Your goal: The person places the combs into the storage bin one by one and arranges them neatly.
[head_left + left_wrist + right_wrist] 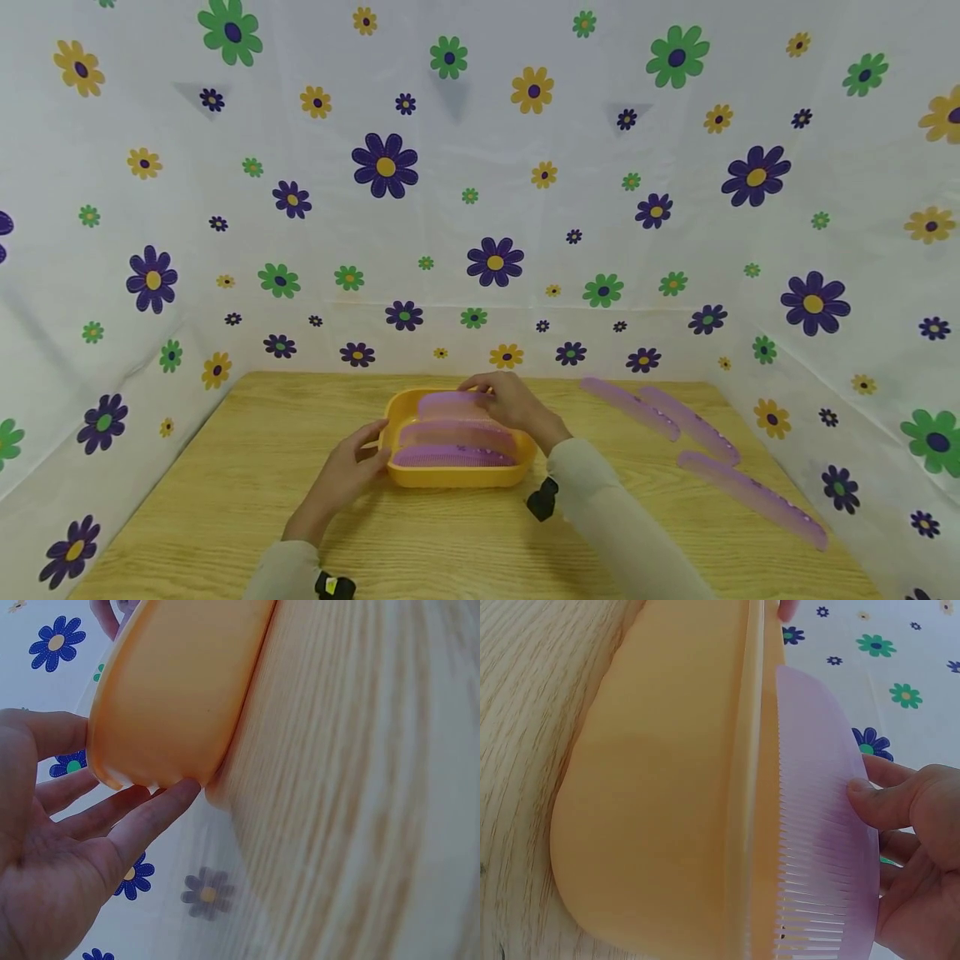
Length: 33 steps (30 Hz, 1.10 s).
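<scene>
A yellow plastic basket stands on the table with purple combs inside. Its front comb and middle comb lie lengthwise, one behind the other. Behind them is the rear comb, pale purple and translucent; my right hand pinches its spine between thumb and fingers. In the right wrist view this comb is on edge, its teeth pointing down into the basket. My left hand touches the basket's left end with fairly straight fingers, fingertips against the outer wall and rim in the left wrist view.
On the wooden table to the right lie three more purple combs: a far comb, one beside it and a nearer comb. A white cloth with printed flowers walls the table at the back and sides.
</scene>
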Each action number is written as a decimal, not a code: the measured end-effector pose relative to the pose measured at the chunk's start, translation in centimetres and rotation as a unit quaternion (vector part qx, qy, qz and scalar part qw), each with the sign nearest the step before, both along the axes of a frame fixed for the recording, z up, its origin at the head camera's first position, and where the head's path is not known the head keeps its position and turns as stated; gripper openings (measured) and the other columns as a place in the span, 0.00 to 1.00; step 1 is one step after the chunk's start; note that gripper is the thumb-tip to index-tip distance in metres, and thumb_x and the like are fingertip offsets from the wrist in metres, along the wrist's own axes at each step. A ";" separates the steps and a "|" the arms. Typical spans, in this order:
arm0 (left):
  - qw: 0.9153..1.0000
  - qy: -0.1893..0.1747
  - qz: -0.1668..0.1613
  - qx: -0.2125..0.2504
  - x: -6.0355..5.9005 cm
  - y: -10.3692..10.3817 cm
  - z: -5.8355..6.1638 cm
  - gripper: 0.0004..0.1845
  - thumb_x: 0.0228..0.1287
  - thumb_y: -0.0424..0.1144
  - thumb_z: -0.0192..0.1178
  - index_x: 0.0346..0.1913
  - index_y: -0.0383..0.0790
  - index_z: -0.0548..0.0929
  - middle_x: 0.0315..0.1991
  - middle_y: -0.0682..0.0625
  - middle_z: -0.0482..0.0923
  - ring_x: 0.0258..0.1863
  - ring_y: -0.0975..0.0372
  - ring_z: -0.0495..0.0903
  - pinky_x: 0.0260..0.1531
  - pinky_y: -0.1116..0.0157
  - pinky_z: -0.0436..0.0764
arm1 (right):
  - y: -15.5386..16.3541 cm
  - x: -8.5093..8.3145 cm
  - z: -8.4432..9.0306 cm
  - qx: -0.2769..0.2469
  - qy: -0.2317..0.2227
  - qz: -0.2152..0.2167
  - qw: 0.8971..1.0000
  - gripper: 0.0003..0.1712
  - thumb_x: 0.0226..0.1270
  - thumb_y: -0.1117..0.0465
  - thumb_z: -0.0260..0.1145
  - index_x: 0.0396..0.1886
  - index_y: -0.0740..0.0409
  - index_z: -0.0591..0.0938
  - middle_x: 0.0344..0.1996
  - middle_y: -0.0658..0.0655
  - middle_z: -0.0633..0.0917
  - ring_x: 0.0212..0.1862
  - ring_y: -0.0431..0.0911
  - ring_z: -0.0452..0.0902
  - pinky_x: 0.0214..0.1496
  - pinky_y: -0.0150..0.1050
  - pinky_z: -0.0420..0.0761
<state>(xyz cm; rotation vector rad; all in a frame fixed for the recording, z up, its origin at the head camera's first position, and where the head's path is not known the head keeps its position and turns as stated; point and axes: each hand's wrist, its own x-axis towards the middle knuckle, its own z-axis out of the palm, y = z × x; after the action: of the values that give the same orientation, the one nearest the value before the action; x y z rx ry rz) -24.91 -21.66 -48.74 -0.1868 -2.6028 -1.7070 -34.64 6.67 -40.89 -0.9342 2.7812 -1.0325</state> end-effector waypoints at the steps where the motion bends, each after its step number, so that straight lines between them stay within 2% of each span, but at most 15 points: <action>1: 1.000 0.000 0.000 0.001 0.0 0.0 0.0 0.29 0.78 0.38 0.57 0.77 0.37 0.65 0.74 0.31 0.67 0.68 0.38 0.75 0.55 0.60 0.88 | -0.1 0.0 0.0 -0.001 0.000 0.002 1.000 0.19 0.75 0.71 0.61 0.58 0.53 0.87 0.53 0.57 0.88 0.49 0.49 0.80 0.59 0.46 0.86; 9: 1.000 -0.003 0.000 0.016 0.1 0.1 0.0 0.29 0.78 0.37 0.57 0.77 0.36 0.65 0.74 0.31 0.66 0.68 0.38 0.75 0.55 0.60 0.88 | -1.0 -0.2 -0.2 0.005 0.011 0.010 1.000 0.18 0.74 0.72 0.62 0.57 0.54 0.87 0.50 0.58 0.89 0.46 0.48 0.80 0.55 0.45 0.87; 24: 1.000 -0.004 -0.002 0.016 0.2 0.0 0.0 0.29 0.78 0.37 0.57 0.77 0.36 0.65 0.75 0.31 0.66 0.68 0.39 0.76 0.55 0.60 0.88 | -2.0 -0.4 -1.0 0.017 -0.002 0.015 1.000 0.18 0.75 0.71 0.62 0.57 0.53 0.87 0.55 0.59 0.87 0.52 0.50 0.81 0.60 0.47 0.85; 33: 1.000 -0.007 0.005 0.006 0.2 0.0 0.2 0.29 0.78 0.37 0.57 0.77 0.37 0.66 0.75 0.32 0.66 0.68 0.39 0.75 0.55 0.61 0.88 | -2.2 -0.7 -1.3 0.021 -0.029 0.008 0.999 0.19 0.76 0.71 0.60 0.58 0.52 0.87 0.56 0.57 0.87 0.53 0.50 0.80 0.64 0.49 0.83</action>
<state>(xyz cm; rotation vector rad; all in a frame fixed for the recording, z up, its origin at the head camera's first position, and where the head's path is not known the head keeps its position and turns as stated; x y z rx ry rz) -24.73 -21.62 -48.50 -0.1619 -2.5980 -1.7250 -35.36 4.43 -42.18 -0.9047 2.7321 -0.9787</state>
